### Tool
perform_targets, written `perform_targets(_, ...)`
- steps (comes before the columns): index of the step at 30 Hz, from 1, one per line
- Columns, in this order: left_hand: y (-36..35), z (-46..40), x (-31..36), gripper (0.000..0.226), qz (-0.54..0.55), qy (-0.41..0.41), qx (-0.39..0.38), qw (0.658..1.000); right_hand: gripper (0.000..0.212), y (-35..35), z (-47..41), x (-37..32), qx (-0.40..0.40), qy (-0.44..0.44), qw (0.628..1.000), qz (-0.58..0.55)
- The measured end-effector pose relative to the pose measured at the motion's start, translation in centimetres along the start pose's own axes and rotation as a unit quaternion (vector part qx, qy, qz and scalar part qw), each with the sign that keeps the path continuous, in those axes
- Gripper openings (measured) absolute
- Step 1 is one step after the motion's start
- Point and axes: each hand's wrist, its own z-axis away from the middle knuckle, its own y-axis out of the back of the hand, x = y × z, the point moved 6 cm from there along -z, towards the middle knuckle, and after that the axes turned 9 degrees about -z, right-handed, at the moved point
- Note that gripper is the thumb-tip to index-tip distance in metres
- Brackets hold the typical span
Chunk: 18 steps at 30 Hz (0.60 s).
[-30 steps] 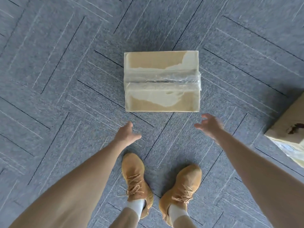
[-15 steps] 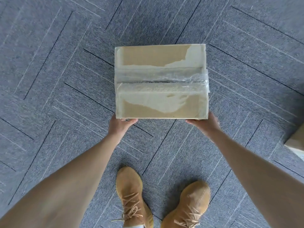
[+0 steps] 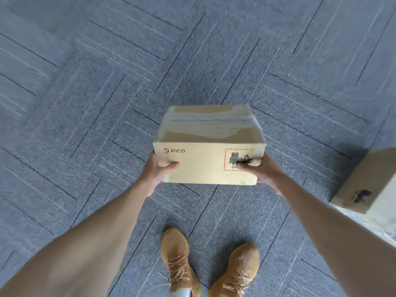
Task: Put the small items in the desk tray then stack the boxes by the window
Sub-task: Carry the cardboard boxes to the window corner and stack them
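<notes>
A taped cardboard box [image 3: 205, 163] marked PICO is held up off the grey carpet, its near side face turned toward me. My left hand [image 3: 157, 172] grips its lower left corner with the thumb on the front face. My right hand [image 3: 262, 172] grips the lower right corner, thumb pressed over a red-bordered label. A second cardboard box [image 3: 364, 189] stands on the floor at the right edge, partly cut off. No desk tray, small items or window are in view.
Grey carpet tiles [image 3: 85, 103] with a herringbone line pattern cover the whole floor. My two feet in tan lace-up shoes [image 3: 177, 262] stand directly below the held box.
My hands reached the box on the floor, took hold of its near corners and lifted it. It now hangs above the carpet, tipped so its side face shows.
</notes>
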Motion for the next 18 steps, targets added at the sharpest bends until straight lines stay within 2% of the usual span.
perform_targets(7, 5.4, 7.4, 16.0, 0.066, -0.046, -0.067, 0.008, 0.997, 0.075, 4.6, 8.1, -13.6, 0.044, 0.041, 0.998, -0.01)
perform_targets(12, 8.8, 14.8, 32.9, 0.07, -0.062, -0.155, 0.017, 0.986, 0.076, 11.5, 15.9, -27.0, 0.1, 0.092, 0.991, -0.02)
perform_targets(16, 11.5, 22.2, 46.3, 0.071, -0.057, -0.213, 0.027, 0.975, 0.091, 18.1, 24.7, -38.5, 0.158, 0.154, 0.975, -0.016)
perform_targets(18, 12.3, 27.0, 53.2, 0.071, -0.061, -0.252, 0.028, 0.965, 0.09, 21.8, 30.5, -44.1, 0.192, 0.187, 0.963, -0.019)
